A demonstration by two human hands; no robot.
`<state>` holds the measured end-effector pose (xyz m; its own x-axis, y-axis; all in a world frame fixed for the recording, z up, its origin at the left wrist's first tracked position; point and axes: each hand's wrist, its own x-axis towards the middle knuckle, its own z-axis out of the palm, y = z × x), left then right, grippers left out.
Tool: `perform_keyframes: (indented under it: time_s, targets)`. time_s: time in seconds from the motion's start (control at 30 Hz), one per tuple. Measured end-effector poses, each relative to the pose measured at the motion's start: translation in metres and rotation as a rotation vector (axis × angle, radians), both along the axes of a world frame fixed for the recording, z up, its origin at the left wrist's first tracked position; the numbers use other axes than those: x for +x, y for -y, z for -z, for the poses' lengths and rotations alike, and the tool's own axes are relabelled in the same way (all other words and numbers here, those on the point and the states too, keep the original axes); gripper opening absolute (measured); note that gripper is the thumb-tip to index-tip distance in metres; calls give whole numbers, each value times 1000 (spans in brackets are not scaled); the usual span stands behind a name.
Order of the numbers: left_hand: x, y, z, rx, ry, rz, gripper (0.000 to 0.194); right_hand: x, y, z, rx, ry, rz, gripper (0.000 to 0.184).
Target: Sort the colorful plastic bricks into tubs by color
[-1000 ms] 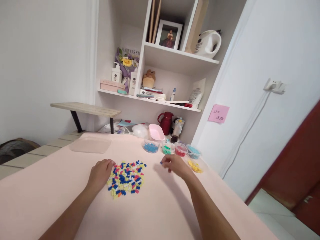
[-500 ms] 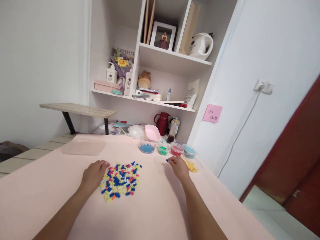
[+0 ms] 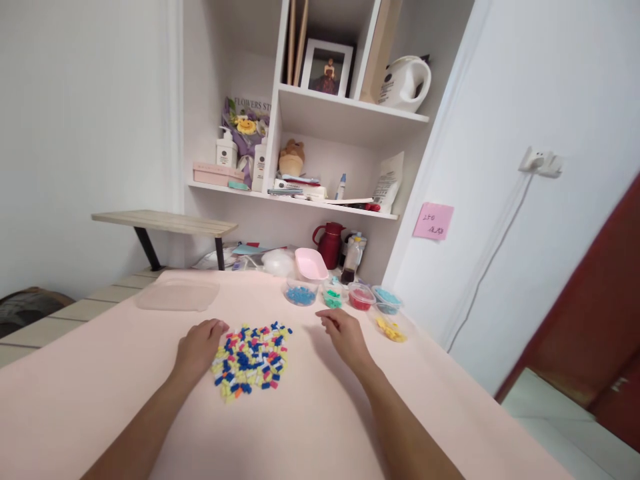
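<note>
A flat pile of small building bricks (image 3: 253,360) in blue, yellow, pink, white and orange lies on the pink tabletop (image 3: 280,433). At the pile's upper left edge rests my left hand (image 3: 200,347), fingers loosely bent with nothing visible in them. To the right of the pile, my right hand (image 3: 345,337) hovers with index finger and thumb apart; no brick shows in it. Nearest to it are a clear tub of green pieces (image 3: 333,297) and a clear dish of yellow pieces (image 3: 391,329). What lies beneath the right hand is hidden.
Clear tubs of blue pieces (image 3: 301,295), red pieces (image 3: 361,297) and light blue pieces (image 3: 387,297) line the back. Behind them stand a pink basin (image 3: 311,265), a red jug (image 3: 329,245) and a bottle (image 3: 351,259). A clear lid (image 3: 177,295) lies at back left.
My right hand has moved slightly left and its pinch has opened; the blue brick it held is no longer visible. My left hand stays by the pile. The view has shifted slightly.
</note>
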<state>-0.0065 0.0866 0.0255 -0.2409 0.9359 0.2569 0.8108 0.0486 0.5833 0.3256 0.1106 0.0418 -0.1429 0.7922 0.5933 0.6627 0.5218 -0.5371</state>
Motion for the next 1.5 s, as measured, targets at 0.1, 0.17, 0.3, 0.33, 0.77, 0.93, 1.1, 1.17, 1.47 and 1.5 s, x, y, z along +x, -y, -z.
perform_keyframes:
  time_s: [0.1, 0.17, 0.3, 0.33, 0.77, 0.93, 1.1, 1.17, 1.47, 1.5]
  targets:
    - [1, 1, -1, 3, -6, -7, 40, -28, 9, 6, 8, 39, -137, 32]
    - [2, 2, -2, 5, -9, -9, 41, -43, 13, 12, 7, 79, -166, 39]
    - [3, 4, -2, 1, -15, -14, 40, -58, 14, 23, -30, 227, -155, 50]
    - [4, 4, -2, -1, -17, -14, 39, -59, 13, 25, -49, 284, -131, 52]
    - [4, 4, -3, -19, -42, -6, 39, -54, 4, 20, -186, 301, -38, 30]
    - [4, 4, -4, -24, -45, -9, 38, -53, 5, 20, -194, 286, -14, 34]
    - [4, 4, -4, -19, -49, -11, 39, -47, 5, 14, -185, 275, 10, 26]
    - [4, 4, -3, -15, -47, -13, 38, -33, 2, 8, -166, 219, 82, 24]
    - [5, 5, -4, -7, -39, -15, 38, 33, -10, 6, -158, 138, 349, 26]
    - [5, 5, -4, -6, -40, -15, 38, 34, -11, 8, -158, 141, 366, 28]
